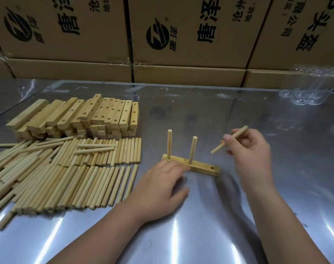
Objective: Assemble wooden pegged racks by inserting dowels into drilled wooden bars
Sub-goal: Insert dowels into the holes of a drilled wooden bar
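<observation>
A drilled wooden bar [204, 167] lies on the shiny metal table in the middle of the head view. Two dowels stand upright in it, one [169, 144] at its left end and one [192, 150] near its middle. An empty hole [212, 168] shows near the right end. My left hand [159, 189] rests on the table with fingertips pressing the bar's near edge. My right hand [250, 149] hovers above and right of the bar, pinching a loose dowel [230, 139] that slants down to the left.
A stack of drilled bars [76, 117] sits at the left rear, with a wide spread of loose dowels [63, 172] in front of it. Cardboard boxes [181, 35] wall the table's far edge. Clear glass cups [307, 88] stand at far right.
</observation>
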